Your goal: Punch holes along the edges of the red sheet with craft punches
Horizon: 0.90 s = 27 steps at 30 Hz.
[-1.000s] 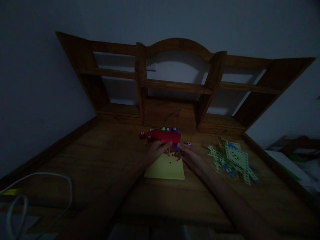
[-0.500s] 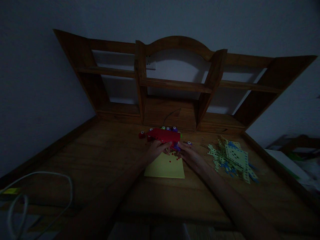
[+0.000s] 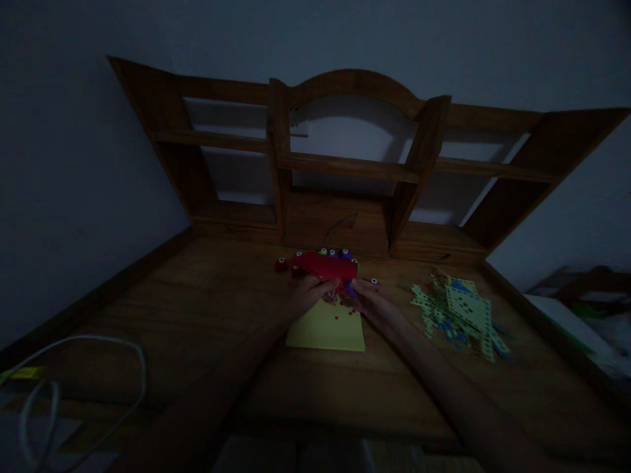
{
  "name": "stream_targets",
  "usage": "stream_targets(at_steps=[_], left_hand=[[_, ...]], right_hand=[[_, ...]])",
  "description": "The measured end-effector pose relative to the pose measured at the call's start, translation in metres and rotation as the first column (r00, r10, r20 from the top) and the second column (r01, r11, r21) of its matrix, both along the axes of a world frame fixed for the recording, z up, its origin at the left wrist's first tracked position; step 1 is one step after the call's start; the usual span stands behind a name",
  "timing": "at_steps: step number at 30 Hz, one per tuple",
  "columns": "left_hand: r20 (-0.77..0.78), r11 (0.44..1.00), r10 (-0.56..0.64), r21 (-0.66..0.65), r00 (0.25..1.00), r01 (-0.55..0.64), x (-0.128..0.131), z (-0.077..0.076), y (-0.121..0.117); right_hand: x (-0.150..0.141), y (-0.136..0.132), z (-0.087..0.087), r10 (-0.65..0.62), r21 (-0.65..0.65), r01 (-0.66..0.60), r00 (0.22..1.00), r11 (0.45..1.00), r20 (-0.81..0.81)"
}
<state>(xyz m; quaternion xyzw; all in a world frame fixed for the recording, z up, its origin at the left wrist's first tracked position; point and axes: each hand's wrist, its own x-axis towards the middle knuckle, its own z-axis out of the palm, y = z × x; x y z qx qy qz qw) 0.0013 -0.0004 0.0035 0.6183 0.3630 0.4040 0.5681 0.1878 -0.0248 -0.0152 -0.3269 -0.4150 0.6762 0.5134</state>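
Note:
In the dim head view, a red sheet-like piece [image 3: 325, 265], apparently foam, with small holes along its near edge, tilts up just beyond my hands. My left hand [image 3: 308, 295] is closed at its lower edge, thumb pointing right. My right hand [image 3: 377, 303] pinches a small purple piece [image 3: 349, 288] close to the left fingertips. Whether the purple and red pieces are joined, I cannot tell. Beneath my hands lies a yellow square pad [image 3: 325, 334], with several tiny red bits [image 3: 336, 318] scattered on it. Fingertips are partly hidden.
Several colored pieces with round eyes stand behind, including a red one [image 3: 280, 265] and a purple one [image 3: 345, 253]. Punched yellow-green and blue sheets [image 3: 468, 309] are heaped at right. A wooden shelf [image 3: 345, 169] backs the desk. A white cable [image 3: 142, 368] loops at left.
The view has shifted very slightly. Both hands keep nearly the same place and grip at the red and purple pieces.

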Motion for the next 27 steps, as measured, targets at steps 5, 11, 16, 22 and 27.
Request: stream_targets(at_steps=[5,11,16,22,27], left_hand=[[0.01,1.0,-0.008,-0.006,1.0,0.008,-0.0003,0.0,0.0002],[0.011,1.0,-0.015,-0.003,1.0,0.015,-0.001,-0.0046,0.0032],[0.002,1.0,-0.006,0.008,1.0,0.006,-0.0014,-0.0044,0.0029],[-0.019,0.999,-0.028,0.03,0.999,0.028,-0.0021,-0.0069,0.0044],[-0.041,0.997,-0.005,0.072,0.999,0.008,-0.0014,-0.0053,0.0036]], right_hand=[[-0.0019,0.0006,0.0004,-0.04,0.005,0.04,0.999,0.999,0.004],[-0.0025,-0.0016,0.0036,-0.044,-0.004,0.044,0.999,0.999,0.009],[-0.0012,-0.0008,0.0015,-0.031,0.012,0.031,0.999,0.999,0.021],[-0.0016,-0.0019,0.0037,-0.007,0.04,0.005,0.999,0.999,0.041],[-0.0027,-0.0027,0.0058,-0.024,0.044,0.022,0.997,0.999,0.068]])
